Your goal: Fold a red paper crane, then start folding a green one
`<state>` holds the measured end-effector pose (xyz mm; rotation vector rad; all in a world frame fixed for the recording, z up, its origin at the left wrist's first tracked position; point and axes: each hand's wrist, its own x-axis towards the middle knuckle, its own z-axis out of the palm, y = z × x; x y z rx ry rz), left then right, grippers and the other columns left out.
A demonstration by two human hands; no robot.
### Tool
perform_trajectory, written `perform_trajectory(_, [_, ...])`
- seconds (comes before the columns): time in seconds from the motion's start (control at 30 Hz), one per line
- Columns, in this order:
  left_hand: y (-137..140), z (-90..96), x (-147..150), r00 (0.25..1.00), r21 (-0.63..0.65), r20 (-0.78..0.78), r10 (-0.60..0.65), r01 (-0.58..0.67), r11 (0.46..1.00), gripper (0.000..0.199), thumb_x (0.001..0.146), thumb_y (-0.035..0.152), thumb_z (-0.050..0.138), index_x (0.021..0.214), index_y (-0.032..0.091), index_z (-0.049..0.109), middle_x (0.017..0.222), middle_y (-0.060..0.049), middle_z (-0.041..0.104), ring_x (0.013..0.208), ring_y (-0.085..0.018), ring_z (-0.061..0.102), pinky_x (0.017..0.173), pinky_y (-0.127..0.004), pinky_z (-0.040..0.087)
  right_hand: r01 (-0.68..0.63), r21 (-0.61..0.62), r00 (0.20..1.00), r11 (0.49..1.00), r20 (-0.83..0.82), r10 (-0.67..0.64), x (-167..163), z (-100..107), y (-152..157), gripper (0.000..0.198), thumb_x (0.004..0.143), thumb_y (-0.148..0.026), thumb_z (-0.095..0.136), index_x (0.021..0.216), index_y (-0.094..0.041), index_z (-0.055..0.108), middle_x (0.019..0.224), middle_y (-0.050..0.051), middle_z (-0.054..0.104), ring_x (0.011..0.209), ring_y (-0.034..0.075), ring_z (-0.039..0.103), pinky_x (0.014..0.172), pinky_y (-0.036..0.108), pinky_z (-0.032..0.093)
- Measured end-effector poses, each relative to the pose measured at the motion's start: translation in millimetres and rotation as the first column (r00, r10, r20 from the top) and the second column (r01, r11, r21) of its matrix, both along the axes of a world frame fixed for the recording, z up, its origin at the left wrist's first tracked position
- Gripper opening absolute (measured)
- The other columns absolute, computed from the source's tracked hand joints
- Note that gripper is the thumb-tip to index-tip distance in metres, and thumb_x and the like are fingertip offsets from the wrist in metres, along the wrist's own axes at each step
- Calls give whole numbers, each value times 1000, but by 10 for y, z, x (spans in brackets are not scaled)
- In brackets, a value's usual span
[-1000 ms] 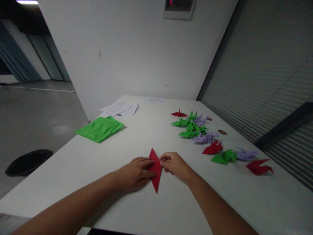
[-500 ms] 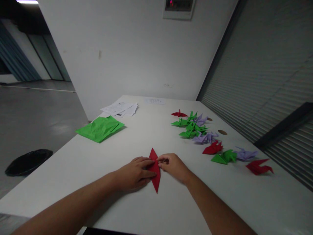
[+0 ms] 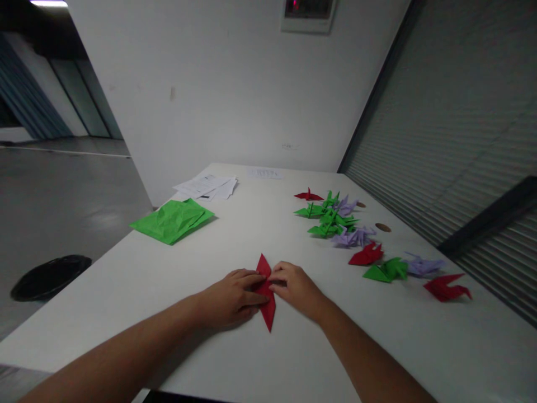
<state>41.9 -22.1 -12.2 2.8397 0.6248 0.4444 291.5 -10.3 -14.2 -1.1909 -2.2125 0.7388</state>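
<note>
A red folded paper (image 3: 266, 315), shaped like a long narrow diamond, lies on the white table in front of me. My left hand (image 3: 235, 295) is flat on its left side, fingers stretched out and a little apart, pressing the paper to the table. At its right edge my right hand (image 3: 296, 286) is closed, thumb and forefinger pinched at the middle of the paper. The fingertips of both hands almost meet and hide the middle of the folds.
Several paper cranes stand at the right, among them a green one (image 3: 386, 270) and a red one (image 3: 447, 287). Green paper sheets (image 3: 171, 220) and printed white papers (image 3: 206, 185) lie at the left. A black-lined bin (image 3: 50, 278) stands on the floor.
My right fingers have shifted slightly left along the paper's right edge and closed more. My left hand and the red paper stay in place.
</note>
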Motion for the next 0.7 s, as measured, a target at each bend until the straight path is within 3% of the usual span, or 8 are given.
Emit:
perform_trajectory(0.27, [11, -7, -15, 1000, 11, 4, -13, 13, 1000, 44, 96, 25, 63, 140, 30, 65, 153, -15, 54, 137, -36, 54, 115, -53, 43, -133, 72, 984, 988, 132, 123, 98, 9, 15, 27, 87, -21, 80, 112, -28, 82, 121, 9, 71, 116, 27, 60, 107, 42, 45])
perform_trajectory(0.57, [29, -41, -58, 1000, 14, 1, -28, 28, 999, 42, 97, 28, 64, 138, 30, 67, 157, -17, 49, 140, -38, 52, 116, -54, 43, -199, 62, 968, 978, 169, 186, 118, 101, -19, 35, 88, -29, 82, 123, -29, 79, 129, 10, 71, 121, 29, 59, 108, 44, 45])
perform_trajectory(0.7, [72, 11, -123, 999, -57, 18, 42, -41, 998, 33, 96, 25, 64, 128, 25, 72, 144, -16, 59, 127, -32, 61, 107, -46, 51, -193, 82, 971, 978, 157, 178, 125, 80, -24, 36, 85, -27, 84, 120, -27, 80, 128, 10, 72, 121, 28, 60, 108, 43, 46])
